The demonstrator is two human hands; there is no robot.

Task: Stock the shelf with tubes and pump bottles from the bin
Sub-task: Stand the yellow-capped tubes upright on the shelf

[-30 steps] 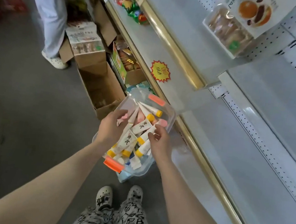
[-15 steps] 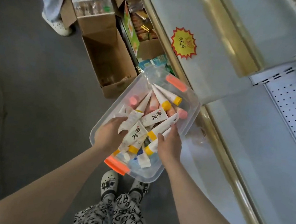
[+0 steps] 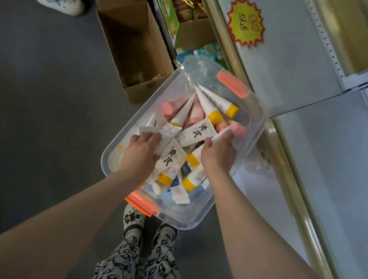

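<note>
Both hands have pushed further up the bin [image 3: 199,71] toward its far end since the earlier frame.

Left hand [image 3: 139,157]: the fingers curl over a white tube [image 3: 167,133] at the hand's 12 o'clock and grip it.

Loose tubes [image 3: 206,103] with yellow caps lie crossed in the bin, between and beyond the hands.

Right hand [image 3: 218,154]: the fingers wrap round a second tube [image 3: 222,135]. Its flat end projects from the fist at 1 o'clock, and its long axis runs from 7 to 1 o'clock.

Shelf [image 3: 335,194]: it lies at 3 o'clock of the right hand, which is the nearer hand. The coming move probably calls for that hand to lift clear of the bin wall and swing right.
</note>
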